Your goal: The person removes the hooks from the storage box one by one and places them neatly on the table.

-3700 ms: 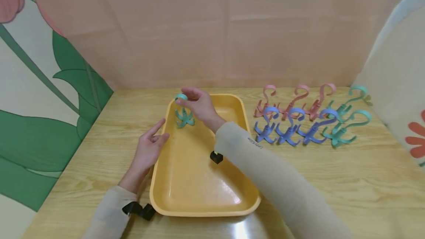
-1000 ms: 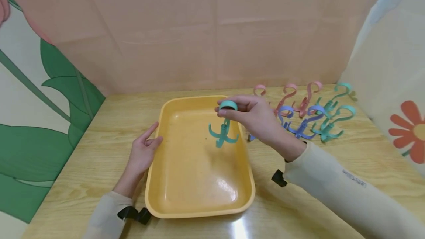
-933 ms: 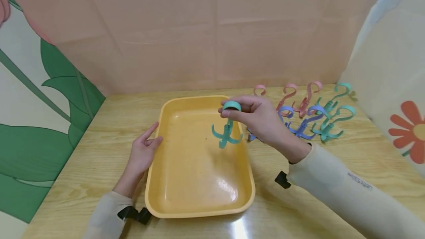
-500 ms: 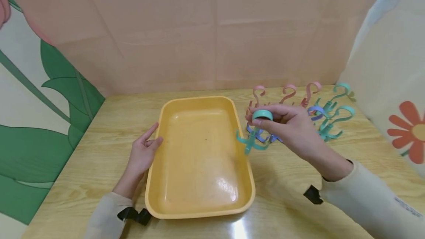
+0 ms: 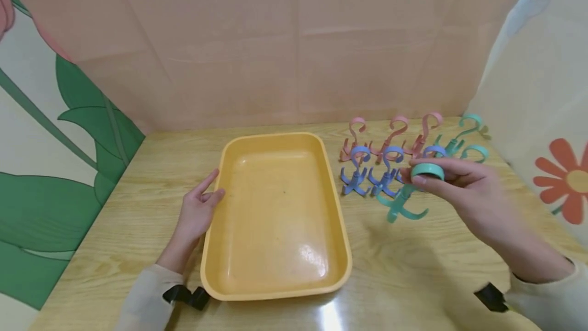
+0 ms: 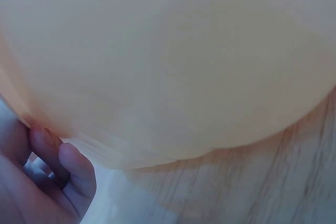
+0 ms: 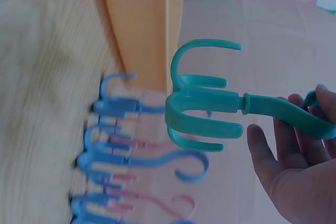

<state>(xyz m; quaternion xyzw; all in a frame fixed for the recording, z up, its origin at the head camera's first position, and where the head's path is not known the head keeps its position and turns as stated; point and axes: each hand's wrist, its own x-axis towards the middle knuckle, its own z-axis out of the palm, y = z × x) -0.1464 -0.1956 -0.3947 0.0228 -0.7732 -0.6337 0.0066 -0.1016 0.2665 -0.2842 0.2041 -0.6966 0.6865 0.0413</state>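
Note:
My right hand point(image 5: 475, 198) pinches a teal rotating hook hanger point(image 5: 399, 203) by its curved top, with the pronged base hanging down over the table in front of the blue hangers. In the right wrist view the same teal hanger point(image 7: 210, 100) lies sideways across the picture, its prongs pointing toward my fingers point(image 7: 286, 145). At the left rim of a yellow tray point(image 5: 209, 249), my left hand point(image 5: 197, 216) rests with index finger and thumb extended against the edge. The left wrist view shows those fingertips point(image 6: 50, 142) at the tray's wall point(image 6: 184, 77).
To the right of the tray stand pink hangers point(image 5: 388, 142) in a back row and blue hangers point(image 5: 356, 178) in front. Teal hangers point(image 5: 455, 144) end the rows at the right, one partly behind my right hand. A pink backdrop point(image 5: 294, 55) rises behind the table.
My right hand has lifted the teal hanger out of the tray and carried it right, past the tray's right rim, to the front of the blue hangers. The left hand stays at the rim.

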